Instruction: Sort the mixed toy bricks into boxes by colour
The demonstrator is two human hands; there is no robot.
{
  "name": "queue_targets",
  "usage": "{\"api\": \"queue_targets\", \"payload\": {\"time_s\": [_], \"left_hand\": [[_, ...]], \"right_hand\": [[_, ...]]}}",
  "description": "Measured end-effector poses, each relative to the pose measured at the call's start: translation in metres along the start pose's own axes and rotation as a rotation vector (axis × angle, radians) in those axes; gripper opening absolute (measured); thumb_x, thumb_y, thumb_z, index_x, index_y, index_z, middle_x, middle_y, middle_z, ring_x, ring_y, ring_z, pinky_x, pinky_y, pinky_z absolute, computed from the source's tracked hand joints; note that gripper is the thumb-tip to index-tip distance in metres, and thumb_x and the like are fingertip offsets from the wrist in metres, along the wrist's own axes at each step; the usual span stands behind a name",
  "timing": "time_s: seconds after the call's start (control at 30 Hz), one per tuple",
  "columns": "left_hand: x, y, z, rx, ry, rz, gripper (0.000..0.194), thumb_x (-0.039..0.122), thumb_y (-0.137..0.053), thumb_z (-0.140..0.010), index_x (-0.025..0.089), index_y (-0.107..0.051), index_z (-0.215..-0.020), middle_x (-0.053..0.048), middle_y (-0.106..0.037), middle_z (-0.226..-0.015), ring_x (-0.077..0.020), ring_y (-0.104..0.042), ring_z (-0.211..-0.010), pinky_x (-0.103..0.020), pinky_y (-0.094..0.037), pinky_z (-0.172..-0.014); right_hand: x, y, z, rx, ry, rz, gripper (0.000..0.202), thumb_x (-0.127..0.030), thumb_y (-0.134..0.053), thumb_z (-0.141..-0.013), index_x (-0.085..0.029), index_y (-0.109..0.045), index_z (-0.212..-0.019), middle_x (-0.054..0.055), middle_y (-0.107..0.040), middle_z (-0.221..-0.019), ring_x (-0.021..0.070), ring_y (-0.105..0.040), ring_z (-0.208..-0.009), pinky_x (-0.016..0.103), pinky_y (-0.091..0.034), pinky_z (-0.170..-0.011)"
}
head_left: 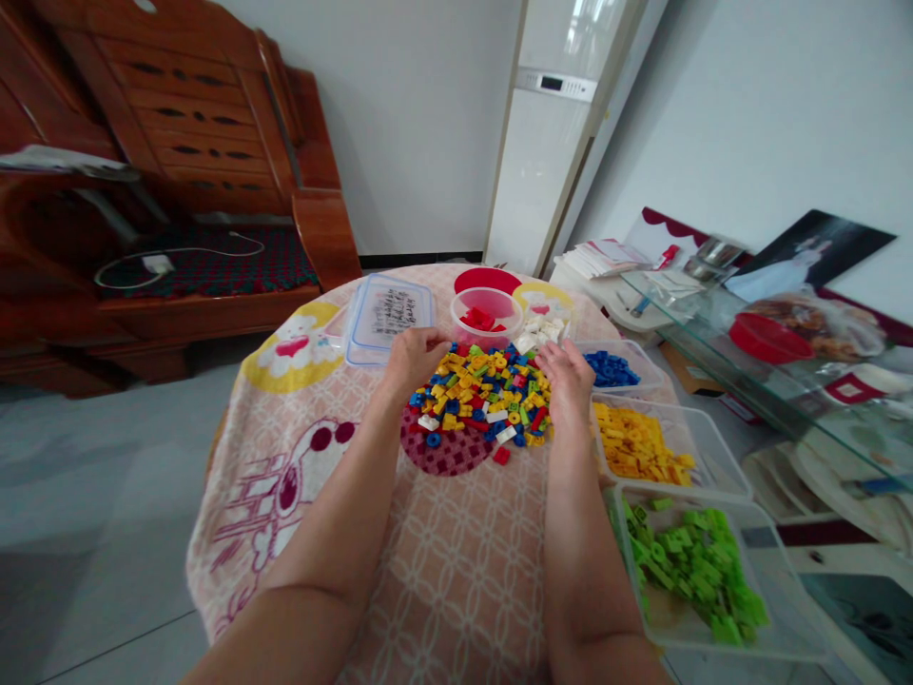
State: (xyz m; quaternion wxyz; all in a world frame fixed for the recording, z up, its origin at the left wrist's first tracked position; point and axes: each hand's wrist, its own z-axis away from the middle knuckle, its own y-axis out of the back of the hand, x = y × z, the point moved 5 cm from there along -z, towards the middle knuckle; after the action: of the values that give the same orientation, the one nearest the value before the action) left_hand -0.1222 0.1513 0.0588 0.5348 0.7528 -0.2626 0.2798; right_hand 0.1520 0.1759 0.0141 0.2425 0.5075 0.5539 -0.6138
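A mixed-colour pile (479, 381) of hard plastic bricks, blocky with some rings, is lying on the surface (456, 561) under a patterned cloth. Clear rectangular tubs (713, 447) on the right are holding blue bricks (610, 370), yellow bricks (634, 442) and green bricks (703, 561). The left hand (419, 356) is bending inward, fingers narrowing at the pile's left edge; the right hand (567, 379) is curving, fingers slightly parted, along its right edge. Whether either is gripping a brick, I cannot tell.

A brick pile (492, 388) lies on the tablecloth (463, 561), boxes (706, 445) right, bowl (488, 298) behind.
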Motion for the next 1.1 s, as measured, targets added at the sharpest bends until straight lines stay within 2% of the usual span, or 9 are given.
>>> {"api": "queue_targets", "payload": {"time_s": [0.17, 0.33, 0.4, 0.5, 0.6, 0.7, 0.9, 1.0, 1.1], "left_hand": [[0.002, 0.001, 0.000, 0.001, -0.007, -0.008, 0.032, 0.033, -0.058, -0.083, 0.014, -0.083, -0.093, -0.007, -0.078, -0.080, -0.0211, -0.067, -0.076, -0.030, -0.046, -0.074], [0.004, 0.003, 0.000, 0.001, 0.000, 0.003, 0.030, 0.031, -0.060, -0.082, 0.015, -0.083, -0.091, -0.006, -0.078, -0.079, -0.0206, -0.068, -0.076, -0.029, -0.047, -0.074], [0.004, 0.003, 0.000, 0.005, 0.007, 0.008, 0.029, 0.031, -0.060, -0.082, 0.015, -0.083, -0.091, -0.006, -0.078, -0.078, -0.0204, -0.067, -0.075, -0.029, -0.047, -0.074], [0.003, 0.004, 0.001, 0.010, 0.002, 0.009, 0.029, 0.032, -0.060, -0.082, 0.016, -0.083, -0.091, -0.006, -0.078, -0.078, -0.0206, -0.067, -0.074, -0.029, -0.048, -0.074], [0.003, 0.004, 0.001, 0.012, -0.008, 0.012, 0.029, 0.032, -0.060, -0.083, 0.016, -0.083, -0.091, -0.006, -0.079, -0.080, -0.0210, -0.068, -0.076, -0.029, -0.049, -0.075], [0.003, 0.004, 0.001, 0.008, -0.006, 0.007, 0.030, 0.032, -0.059, -0.083, 0.016, -0.083, -0.092, -0.007, -0.079, -0.082, -0.0213, -0.069, -0.077, -0.029, -0.049, -0.075], [0.003, 0.004, 0.001, 0.006, 0.007, -0.002, 0.031, 0.033, -0.059, -0.084, 0.016, -0.083, -0.093, -0.006, -0.079, -0.082, -0.0212, -0.069, -0.078, -0.029, -0.050, -0.076], [0.003, 0.005, 0.001, 0.005, 0.019, 0.004, 0.032, 0.033, -0.059, -0.084, 0.017, -0.084, -0.095, -0.006, -0.079, -0.082, -0.0205, -0.068, -0.076, -0.029, -0.050, -0.077], [0.003, 0.005, 0.001, 0.004, 0.016, 0.012, 0.032, 0.032, -0.059, -0.083, 0.017, -0.084, -0.096, -0.006, -0.080, -0.084, -0.0205, -0.069, -0.077, -0.029, -0.050, -0.078]], "right_hand": [[0.004, 0.005, -0.001, -0.038, 0.068, 0.124, 0.061, -0.037, -0.077, -0.071, -0.013, -0.068, -0.126, 0.014, -0.078, -0.113, 0.0290, -0.075, -0.109, 0.050, -0.060, -0.098], [-0.010, -0.006, 0.001, -0.226, 0.308, 0.740, 0.029, -0.030, -0.061, -0.083, -0.018, -0.079, -0.103, 0.012, -0.079, -0.110, 0.0281, -0.072, -0.109, 0.044, -0.057, -0.101], [-0.010, -0.017, 0.005, -0.310, 0.421, 0.945, 0.029, -0.024, -0.057, -0.084, -0.018, -0.080, -0.102, 0.012, -0.079, -0.110, 0.0284, -0.070, -0.110, 0.044, -0.053, -0.105], [0.001, -0.030, 0.008, -0.389, 0.504, 1.095, 0.034, -0.021, -0.057, -0.085, -0.016, -0.078, -0.111, 0.015, -0.077, -0.113, 0.0303, -0.067, -0.113, 0.046, -0.049, -0.108], [0.014, -0.035, 0.007, -0.388, 0.536, 1.156, 0.037, -0.025, -0.058, -0.087, -0.015, -0.075, -0.119, 0.017, -0.075, -0.119, 0.0323, -0.064, -0.117, 0.048, -0.047, -0.108], [0.021, -0.033, 0.005, -0.362, 0.548, 1.161, 0.036, -0.027, -0.056, -0.089, -0.014, -0.075, -0.116, 0.018, -0.075, -0.117, 0.0324, -0.065, -0.114, 0.047, -0.048, -0.106], [0.015, -0.028, 0.003, -0.306, 0.535, 1.127, 0.035, -0.029, -0.055, -0.088, -0.014, -0.076, -0.111, 0.017, -0.077, -0.110, 0.0321, -0.068, -0.108, 0.047, -0.051, -0.103], [0.006, -0.029, -0.003, -0.264, 0.544, 1.081, 0.042, -0.034, -0.052, -0.092, -0.013, -0.072, -0.123, 0.019, -0.074, -0.121, 0.0318, -0.066, -0.116, 0.047, -0.050, -0.107], [-0.003, -0.027, -0.014, -0.193, 0.560, 1.119, 0.052, -0.032, -0.054, -0.091, -0.011, -0.062, -0.138, 0.022, -0.063, -0.142, 0.0324, -0.057, -0.134, 0.047, -0.043, -0.116]]}}
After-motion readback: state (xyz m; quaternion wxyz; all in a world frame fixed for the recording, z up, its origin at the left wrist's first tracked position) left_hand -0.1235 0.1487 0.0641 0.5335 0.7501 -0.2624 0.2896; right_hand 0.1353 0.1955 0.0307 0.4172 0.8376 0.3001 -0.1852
